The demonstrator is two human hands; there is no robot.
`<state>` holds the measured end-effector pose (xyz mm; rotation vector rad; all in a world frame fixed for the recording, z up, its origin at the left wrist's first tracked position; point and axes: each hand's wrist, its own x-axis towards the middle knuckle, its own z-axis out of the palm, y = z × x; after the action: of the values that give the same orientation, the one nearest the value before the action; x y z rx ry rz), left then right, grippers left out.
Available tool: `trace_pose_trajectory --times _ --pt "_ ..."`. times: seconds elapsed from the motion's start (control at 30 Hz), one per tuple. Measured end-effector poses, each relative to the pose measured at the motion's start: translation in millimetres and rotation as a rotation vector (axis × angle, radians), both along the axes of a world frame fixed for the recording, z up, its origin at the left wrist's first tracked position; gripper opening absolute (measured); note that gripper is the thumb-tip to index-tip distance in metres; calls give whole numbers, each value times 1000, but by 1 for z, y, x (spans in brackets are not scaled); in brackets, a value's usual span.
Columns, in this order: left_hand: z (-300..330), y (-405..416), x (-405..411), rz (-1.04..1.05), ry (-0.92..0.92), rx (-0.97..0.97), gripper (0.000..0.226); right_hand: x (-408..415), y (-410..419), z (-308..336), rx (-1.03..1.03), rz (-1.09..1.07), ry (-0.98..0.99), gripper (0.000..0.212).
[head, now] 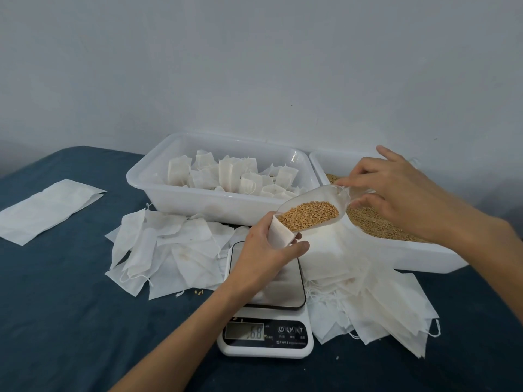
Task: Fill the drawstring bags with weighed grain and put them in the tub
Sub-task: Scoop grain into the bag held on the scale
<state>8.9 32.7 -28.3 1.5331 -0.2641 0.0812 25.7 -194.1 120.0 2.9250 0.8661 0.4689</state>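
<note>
A dark blue cloth (70, 321) covers the worktop, soft and a little rumpled, running out to the left edge of view. Behind it stands a plain pale grey wall (254, 66), bare but for a few small dark specks at the right. Over at far left, a flat white sheet (48, 207) lies alone on the cloth, angled, slightly creased.

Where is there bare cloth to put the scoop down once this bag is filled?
Bare blue cloth lies near left, below the flat sheet and left of the scale; a few stray grains sit at its edge. Crowded: empty bags left of the scale, another pile right of it, both tubs behind.
</note>
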Motion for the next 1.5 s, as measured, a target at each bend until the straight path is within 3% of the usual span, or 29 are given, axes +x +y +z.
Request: trace_pose_trajectory --times 1.0,1.5 --pt "1 0 0 6 3 -14 47 -2 4 -1 -19 27 -71 41" --pt "2 1 0 12 12 -13 36 0 2 -4 22 15 -16 40"
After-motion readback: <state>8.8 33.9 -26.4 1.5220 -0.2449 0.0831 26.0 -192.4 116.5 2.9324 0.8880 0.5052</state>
